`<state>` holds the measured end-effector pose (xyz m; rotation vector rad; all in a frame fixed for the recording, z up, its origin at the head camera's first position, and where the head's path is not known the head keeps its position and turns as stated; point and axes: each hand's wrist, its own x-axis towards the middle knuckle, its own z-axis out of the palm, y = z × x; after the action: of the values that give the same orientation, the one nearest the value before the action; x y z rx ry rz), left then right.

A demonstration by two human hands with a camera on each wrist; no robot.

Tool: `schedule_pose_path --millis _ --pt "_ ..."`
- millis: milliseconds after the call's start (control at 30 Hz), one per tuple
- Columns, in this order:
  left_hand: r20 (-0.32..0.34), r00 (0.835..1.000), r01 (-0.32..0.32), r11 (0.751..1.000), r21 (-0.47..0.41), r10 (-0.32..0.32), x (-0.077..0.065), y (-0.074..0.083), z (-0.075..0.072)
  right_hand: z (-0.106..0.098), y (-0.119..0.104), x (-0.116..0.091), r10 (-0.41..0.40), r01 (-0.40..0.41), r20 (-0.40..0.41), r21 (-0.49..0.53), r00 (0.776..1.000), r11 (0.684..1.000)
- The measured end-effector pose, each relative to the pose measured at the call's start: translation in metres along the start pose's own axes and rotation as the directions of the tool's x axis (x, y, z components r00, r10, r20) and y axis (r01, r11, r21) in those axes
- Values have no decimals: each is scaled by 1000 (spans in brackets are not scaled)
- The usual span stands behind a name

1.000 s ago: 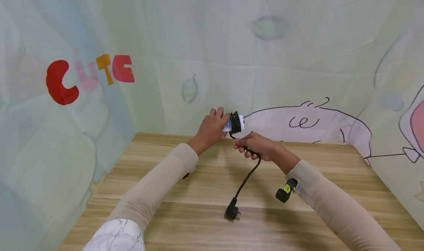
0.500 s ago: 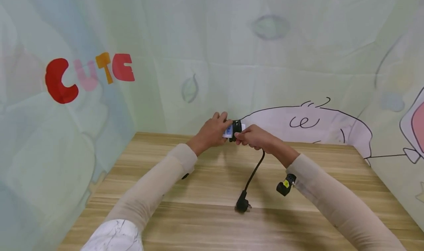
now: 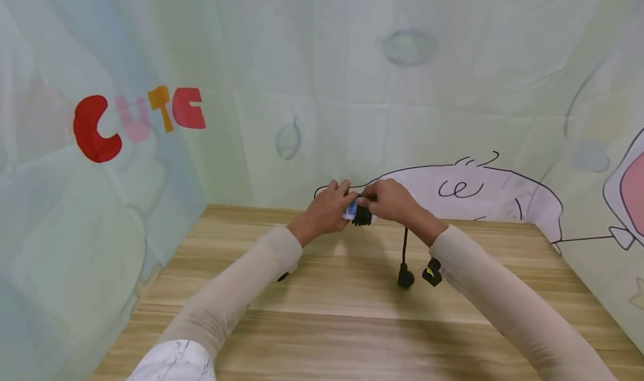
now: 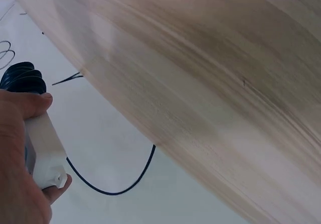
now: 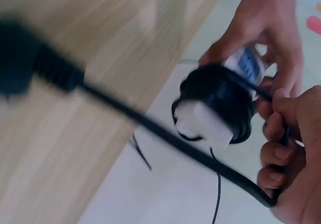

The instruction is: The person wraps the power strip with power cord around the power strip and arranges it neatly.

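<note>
Above the far part of the wooden table, my left hand (image 3: 324, 208) grips one end of a white power strip (image 4: 48, 146) with a blue socket face. Black power cord (image 3: 362, 217) is wound in several turns around the strip's other end. My right hand (image 3: 394, 202) holds the cord's loose length, which passes from the coil between thumb and curled fingers (image 5: 275, 153). From that hand the rest of the cord (image 5: 165, 133) hangs down to a black plug (image 3: 405, 276). In the right wrist view the plug is large and blurred. My palm hides part of the strip.
Beneath the hands lies the wood-grain table (image 3: 322, 336). A printed cloth backdrop (image 3: 282, 51) rises behind its far edge and along both sides. A small black device with a yellow mark (image 3: 432, 272) sits at the right wrist.
My right hand has gone from below the strip up around its near side to its top, drawing the cord along. The plug has swung right and upward. The left hand has lowered slightly.
</note>
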<state>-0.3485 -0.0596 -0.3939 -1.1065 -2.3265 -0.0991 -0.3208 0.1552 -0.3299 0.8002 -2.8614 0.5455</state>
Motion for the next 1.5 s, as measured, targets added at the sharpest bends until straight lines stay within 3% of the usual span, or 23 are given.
schedule_pose_path --millis 133,433,667,800,1033,1300,1500 --pt "13 1000 -5 1000 -5 5 -1 3 1 -2 6 2 -54 50 -63 -55 997 997" --pt "39 999 24 986 -167 -18 -2 10 -1 -1 23 8 73 -50 -115 190 991 981" --pt "20 998 60 978 -200 -57 -8 12 2 8 32 12 138 -111 -69 306 988 946" --pt "1 999 44 980 -193 -45 -11 11 1 11 38 14 140 -115 -47 347 989 931" --pt "-19 1000 13 978 -209 -18 -8 9 -3 11 55 12 207 -174 -20 461 978 870" --pt "-44 995 73 959 -273 -88 -1 7 -11 11 62 16 208 -163 -66 418 976 894" --pt "-63 991 99 961 -258 -119 0 9 -9 30 68 7 237 -220 -12 330 971 918"
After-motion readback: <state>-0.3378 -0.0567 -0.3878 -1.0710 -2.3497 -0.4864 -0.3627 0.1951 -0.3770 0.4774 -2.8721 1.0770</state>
